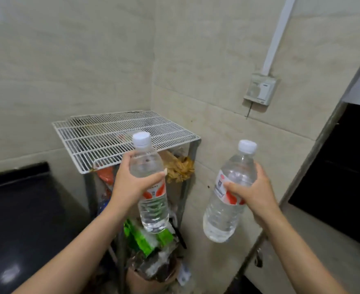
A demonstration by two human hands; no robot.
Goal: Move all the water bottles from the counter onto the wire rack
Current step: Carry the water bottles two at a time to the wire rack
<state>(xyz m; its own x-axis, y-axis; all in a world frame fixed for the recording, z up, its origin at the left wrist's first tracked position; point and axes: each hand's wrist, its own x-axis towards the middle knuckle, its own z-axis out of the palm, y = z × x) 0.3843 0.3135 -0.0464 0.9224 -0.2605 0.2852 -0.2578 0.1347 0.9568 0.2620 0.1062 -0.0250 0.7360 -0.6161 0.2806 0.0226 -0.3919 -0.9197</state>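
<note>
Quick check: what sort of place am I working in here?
Probably a home kitchen or utility corner: tiled walls, a dark counter, a white wire rack over cluttered shelves, and a wall socket.

Two water bottles (pixel 153 213) (pixel 221 219), two hands (pixel 130 183) (pixel 257 194), one wire rack (pixel 102 134), one wall switch box (pixel 259 89), seemingly one clay pot (pixel 143 281).
</note>
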